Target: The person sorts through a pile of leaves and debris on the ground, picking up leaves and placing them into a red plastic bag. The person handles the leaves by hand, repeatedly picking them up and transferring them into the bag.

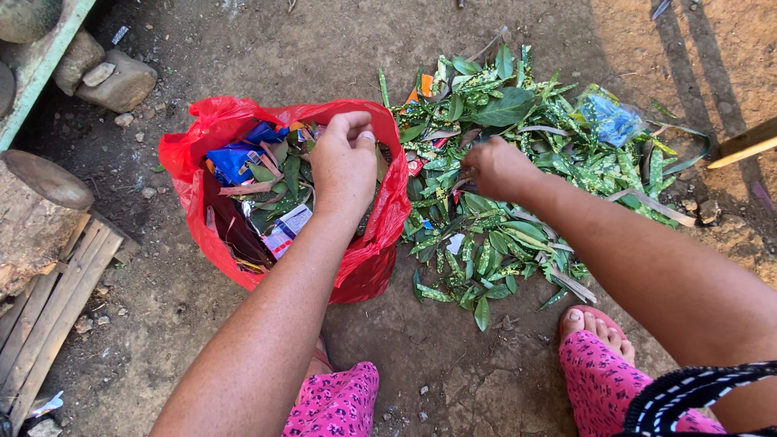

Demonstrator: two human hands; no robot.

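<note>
My left hand [344, 162] grips the far rim of a red plastic bag [202, 137], pinching it with fingers curled and holding the mouth wide. The bag holds green leaves and bits of blue and white wrapper. My right hand [495, 167] reaches into a pile of green, speckled leaves [502, 235] spread on the dirt ground to the right of the bag; its fingers are closed down into the leaves, and what they clasp is hidden. A crumpled blue plastic wrapper [611, 120] lies at the pile's far right.
Stones [117, 81] lie at the far left beside a green board edge. A log stump [36, 214] and wooden slats [48, 307] sit at the left. A wooden stick [745, 146] pokes in from the right. My foot in a pink sandal [599, 328] rests near the pile.
</note>
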